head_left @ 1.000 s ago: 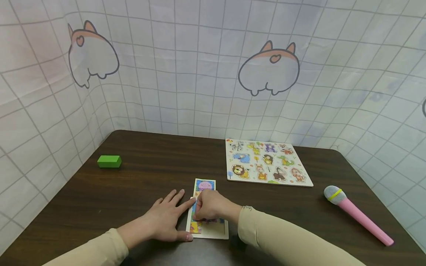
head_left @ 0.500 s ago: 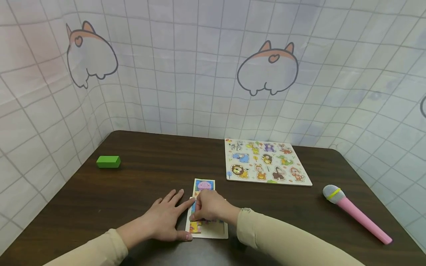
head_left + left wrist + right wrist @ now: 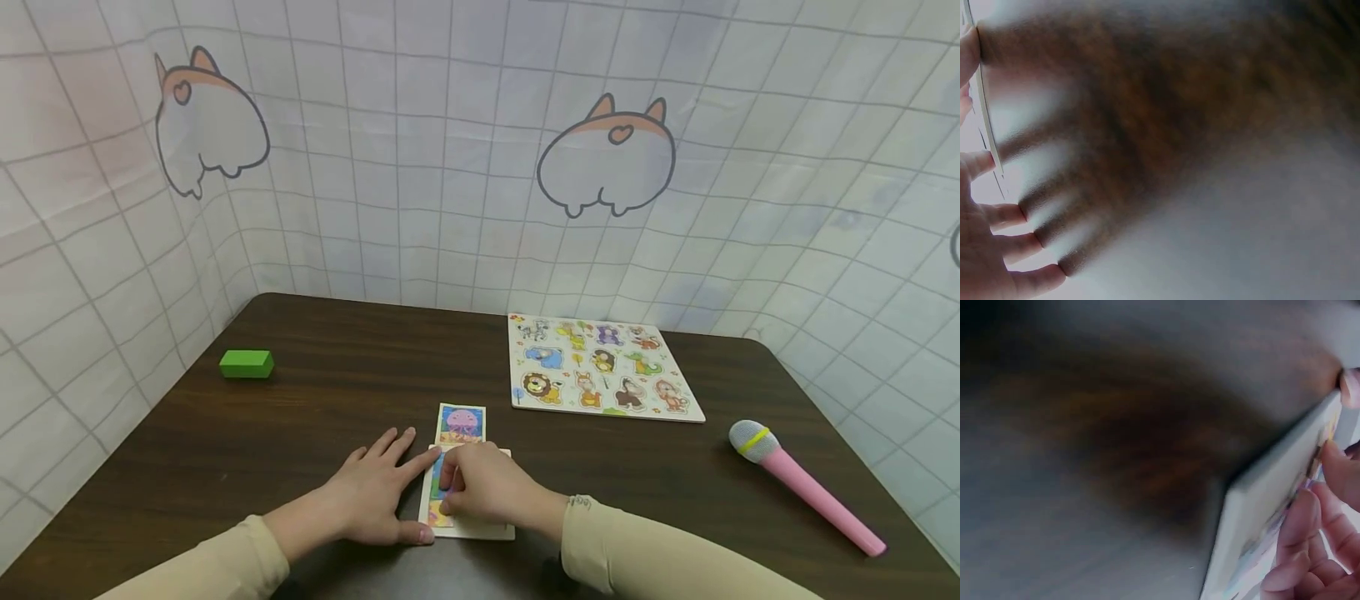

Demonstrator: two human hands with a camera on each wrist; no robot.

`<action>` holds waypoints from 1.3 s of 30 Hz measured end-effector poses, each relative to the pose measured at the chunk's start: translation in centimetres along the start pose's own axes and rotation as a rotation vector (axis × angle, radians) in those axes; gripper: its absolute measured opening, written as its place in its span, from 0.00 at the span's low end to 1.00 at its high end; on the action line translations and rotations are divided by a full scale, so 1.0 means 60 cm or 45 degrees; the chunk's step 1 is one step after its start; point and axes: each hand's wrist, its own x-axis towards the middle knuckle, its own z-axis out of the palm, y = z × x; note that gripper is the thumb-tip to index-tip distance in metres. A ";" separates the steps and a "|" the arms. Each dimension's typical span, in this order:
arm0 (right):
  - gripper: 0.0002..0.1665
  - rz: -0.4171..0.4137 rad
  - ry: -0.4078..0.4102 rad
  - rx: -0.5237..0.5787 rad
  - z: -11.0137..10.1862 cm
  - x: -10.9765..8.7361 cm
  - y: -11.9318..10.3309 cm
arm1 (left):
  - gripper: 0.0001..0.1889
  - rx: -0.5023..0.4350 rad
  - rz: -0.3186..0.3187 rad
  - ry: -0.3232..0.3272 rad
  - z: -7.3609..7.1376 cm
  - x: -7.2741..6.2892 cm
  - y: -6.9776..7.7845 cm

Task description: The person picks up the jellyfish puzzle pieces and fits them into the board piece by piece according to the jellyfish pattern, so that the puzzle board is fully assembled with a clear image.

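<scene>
A small pale puzzle tray (image 3: 480,531) lies on the dark table, with colourful puzzle pieces (image 3: 438,515) along its left side. Just beyond its top edge shows a picture card (image 3: 461,420) with a pink jellyfish. My left hand (image 3: 367,496) lies flat with fingers spread; its index fingertip and thumb touch the tray's left edge. Over the tray, my right hand (image 3: 491,482) has curled fingers and pinches a puzzle piece (image 3: 1314,465) between thumb and fingertips at the tray's surface. That hand covers much of the tray in the head view.
An animal puzzle board (image 3: 600,367) lies at the back right. The toy microphone (image 3: 806,487), with a pink handle, rests at the right. Far left sits a green block (image 3: 247,364). A white gridded curtain (image 3: 420,167) encloses the table's back and sides.
My right hand has shifted slightly right and toward me, uncovering the lower part of the jellyfish card. The left hand stays in place at the tray's edge.
</scene>
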 end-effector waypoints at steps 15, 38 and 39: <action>0.12 -0.055 0.007 -0.165 0.007 -0.005 -0.005 | 0.52 -0.021 -0.006 -0.022 -0.003 -0.005 0.001; 0.21 0.216 -0.114 0.002 -0.009 0.030 -0.008 | 0.51 0.002 -0.007 -0.038 -0.006 0.000 0.004; 0.20 0.196 -0.117 0.006 -0.010 0.027 -0.008 | 0.51 -0.001 -0.008 -0.042 -0.005 -0.001 0.004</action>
